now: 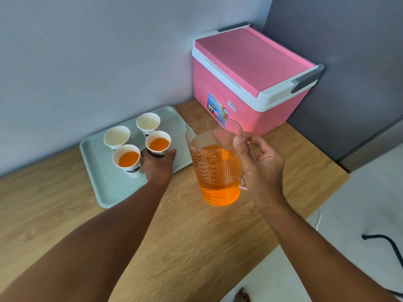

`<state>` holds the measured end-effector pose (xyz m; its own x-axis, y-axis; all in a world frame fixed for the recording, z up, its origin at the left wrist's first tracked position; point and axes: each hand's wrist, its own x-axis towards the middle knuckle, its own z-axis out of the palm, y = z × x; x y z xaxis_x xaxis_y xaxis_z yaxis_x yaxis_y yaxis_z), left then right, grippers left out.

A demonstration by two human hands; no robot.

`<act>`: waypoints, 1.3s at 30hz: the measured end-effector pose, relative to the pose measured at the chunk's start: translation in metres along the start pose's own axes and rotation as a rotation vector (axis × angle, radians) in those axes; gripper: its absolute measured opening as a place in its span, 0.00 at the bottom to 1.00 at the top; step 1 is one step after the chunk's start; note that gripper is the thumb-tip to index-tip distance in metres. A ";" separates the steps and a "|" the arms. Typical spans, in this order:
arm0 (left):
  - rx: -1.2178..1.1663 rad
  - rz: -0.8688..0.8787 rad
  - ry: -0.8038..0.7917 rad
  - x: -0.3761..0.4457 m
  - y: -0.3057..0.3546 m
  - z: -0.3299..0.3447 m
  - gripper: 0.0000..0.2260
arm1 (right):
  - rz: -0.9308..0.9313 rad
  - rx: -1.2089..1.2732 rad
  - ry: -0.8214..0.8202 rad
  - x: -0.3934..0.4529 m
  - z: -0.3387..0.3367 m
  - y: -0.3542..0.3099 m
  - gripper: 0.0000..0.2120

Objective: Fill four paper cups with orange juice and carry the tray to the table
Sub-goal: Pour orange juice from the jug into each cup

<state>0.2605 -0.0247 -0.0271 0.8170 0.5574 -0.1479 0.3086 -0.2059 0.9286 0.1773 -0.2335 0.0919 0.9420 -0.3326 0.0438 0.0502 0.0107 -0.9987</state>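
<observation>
A pale green tray (102, 184) lies on the wooden counter and carries four white paper cups. The two near cups hold orange juice: one on the left (128, 159) and one on the right (158, 143). Both far cups, the left one (117, 136) and the right one (148, 123), look empty. My left hand (158, 165) is wrapped around the base of the right juice cup. My right hand (260, 164) grips the handle of a clear ribbed measuring jug (214, 162), held upright above the counter just right of the tray and about half full of juice.
A pink cooler box (250, 73) with a white rim and grey handles stands in the back right corner against the wall. The wooden counter (174, 236) ends at the right, with pale floor below. A black cable (383, 240) lies on that floor.
</observation>
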 end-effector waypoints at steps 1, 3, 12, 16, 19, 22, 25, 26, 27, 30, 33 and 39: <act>0.001 -0.006 -0.013 -0.002 0.000 -0.001 0.33 | -0.002 0.001 -0.005 0.000 0.000 -0.001 0.21; 0.010 -0.015 -0.054 -0.008 -0.003 -0.004 0.34 | -0.005 -0.003 -0.014 -0.001 0.000 -0.003 0.20; 0.038 0.067 -0.208 -0.052 -0.017 -0.071 0.29 | 0.004 0.016 -0.029 -0.012 0.007 -0.004 0.23; 0.048 0.175 -0.158 -0.051 -0.027 -0.129 0.14 | 0.009 0.021 -0.044 -0.022 0.011 -0.003 0.29; 0.067 0.142 -0.064 -0.029 -0.031 -0.166 0.11 | 0.016 0.006 -0.067 -0.029 0.014 -0.003 0.26; 0.149 0.116 0.041 0.005 -0.033 -0.187 0.12 | 0.035 -0.001 -0.071 -0.036 0.019 -0.002 0.25; 0.282 0.078 0.045 0.041 -0.034 -0.196 0.17 | 0.064 -0.011 -0.050 -0.044 0.024 0.001 0.23; 0.315 0.074 0.017 0.053 -0.036 -0.196 0.18 | 0.064 -0.012 -0.044 -0.047 0.026 0.001 0.23; 0.347 0.075 -0.020 0.065 -0.038 -0.195 0.20 | 0.065 -0.013 -0.039 -0.049 0.028 0.002 0.23; 0.454 0.113 -0.164 0.096 -0.041 -0.187 0.29 | 0.058 -0.028 -0.022 -0.056 0.033 0.001 0.24; 0.493 0.151 -0.307 0.118 -0.036 -0.173 0.38 | 0.054 -0.061 0.002 -0.061 0.037 0.000 0.23; 0.468 0.288 -0.416 0.144 -0.031 -0.151 0.45 | 0.046 -0.091 0.058 -0.072 0.045 0.003 0.17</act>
<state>0.2949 0.1831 -0.0261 0.9881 0.0923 -0.1228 0.1527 -0.6769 0.7200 0.1248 -0.1677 0.0868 0.9217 -0.3878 -0.0008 -0.0251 -0.0576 -0.9980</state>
